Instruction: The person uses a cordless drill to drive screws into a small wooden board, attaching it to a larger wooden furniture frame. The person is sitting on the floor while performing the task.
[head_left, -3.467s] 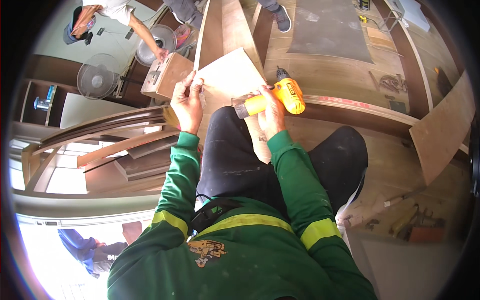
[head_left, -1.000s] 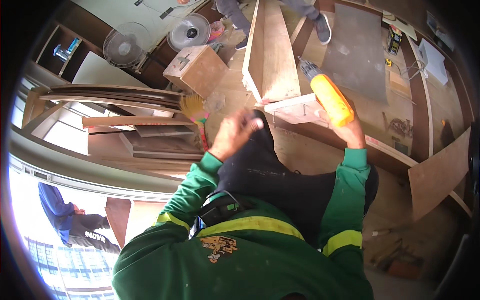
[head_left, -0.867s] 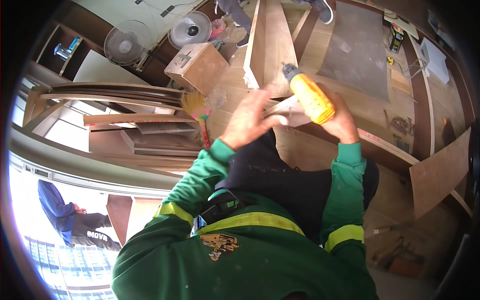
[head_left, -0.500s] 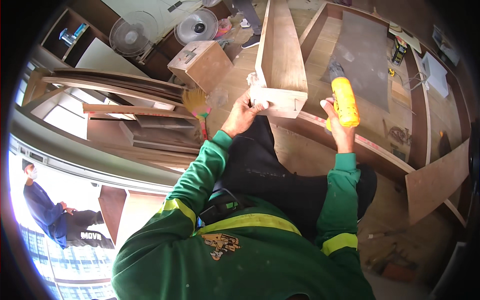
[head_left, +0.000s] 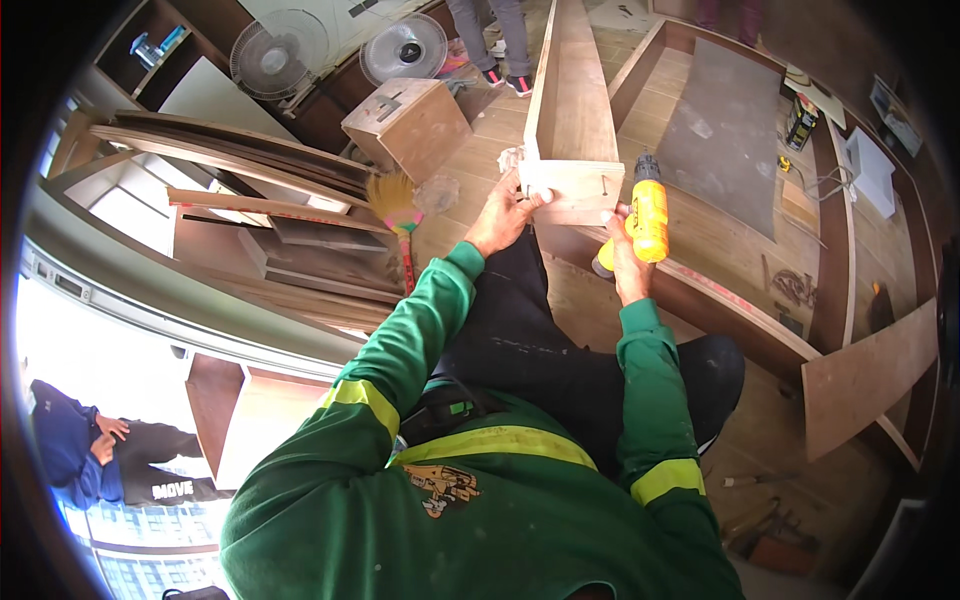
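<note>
A long, narrow wooden box (head_left: 575,125), open at the top, stretches away from me with its near end above my knee. My left hand (head_left: 503,220) is closed on the left corner of its end panel (head_left: 578,204), thumb against the face. A small dark pin, apparently a screw (head_left: 527,190), stands by that thumb. Another screw (head_left: 604,186) sticks out near the panel's right edge. My right hand (head_left: 630,262) is wrapped round a yellow cordless drill (head_left: 651,222). Its dark chuck (head_left: 647,167) points away from me, just right of the box and apart from both screws.
Stacked boards (head_left: 240,160) and a broom (head_left: 398,212) lie to the left. A wooden crate (head_left: 408,125) and two fans (head_left: 403,50) stand beyond. A large frame (head_left: 740,290) spans the floor on the right. One person's legs (head_left: 490,35) show ahead; another person (head_left: 75,440) sits at the left.
My right hand has brought the drill leftward, closer to the box end, and turned its chuck more straight ahead. The left hand stays on the corner, where a screw now shows beside the thumb.
</note>
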